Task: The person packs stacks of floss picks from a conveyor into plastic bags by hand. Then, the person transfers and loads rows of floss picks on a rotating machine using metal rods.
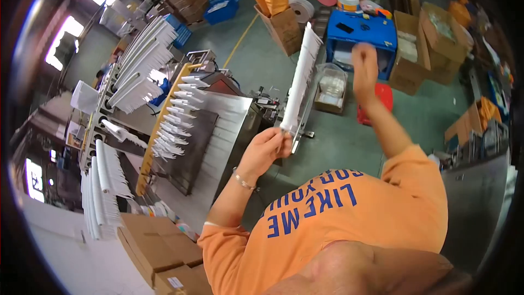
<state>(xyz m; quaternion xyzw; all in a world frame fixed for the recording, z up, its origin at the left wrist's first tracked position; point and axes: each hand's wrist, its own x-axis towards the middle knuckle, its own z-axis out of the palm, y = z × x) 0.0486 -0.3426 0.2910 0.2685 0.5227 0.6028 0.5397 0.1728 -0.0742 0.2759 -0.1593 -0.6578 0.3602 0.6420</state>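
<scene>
A long white bundle (299,87) with a ragged, fringed right edge lies along a narrow metal rail (315,76) in front of me. My left hand (268,148), a bracelet on its wrist, is closed with its fingertips pinched at the bundle's near end. To the right, my right hand (364,59) is raised in front of a blue crate (388,34). Its fingers look curled together and a little blurred; anything inside them is hidden.
A yellow bar (158,125) carries several white fringed pieces over a metal table (226,120) on the left. More white bundles (144,54) hang on a rack behind. Boxes (406,54), a red stool (376,106) and a small carton (329,101) stand ahead and right.
</scene>
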